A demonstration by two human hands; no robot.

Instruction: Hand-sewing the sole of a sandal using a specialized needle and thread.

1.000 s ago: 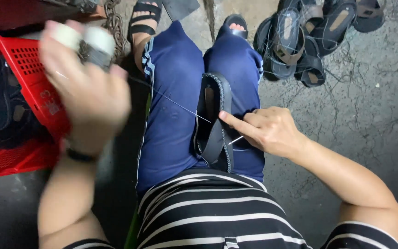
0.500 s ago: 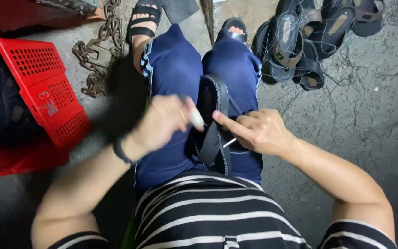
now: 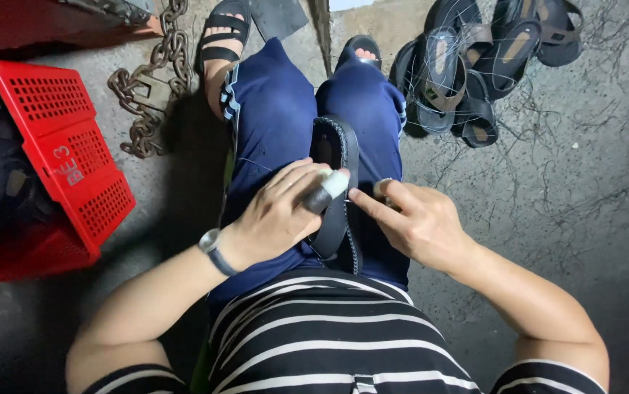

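A black sandal (image 3: pixel 333 149) stands on edge between my knees, sole edge up, with stitching along its rim. My left hand (image 3: pixel 278 211) rests on its left side; two fingertips wear tape or white-and-black guards, pinched at the sandal's edge. From the right, my right hand (image 3: pixel 413 219) presses its index finger against the sandal's edge, one fingertip also taped. Any needle or thread between the fingers is too small to make out. I sit in blue trousers and a striped shirt.
A red plastic basket (image 3: pixel 74 157) with dark sandals inside stands at the left. A rusty chain (image 3: pixel 146 95) lies on the concrete floor beside it. A heap of black sandals (image 3: pixel 467 66) with loose threads lies at the upper right.
My left hand, raised high to the left a second ago, has come down onto the sandal. The right hand has stayed at the sandal's edge.
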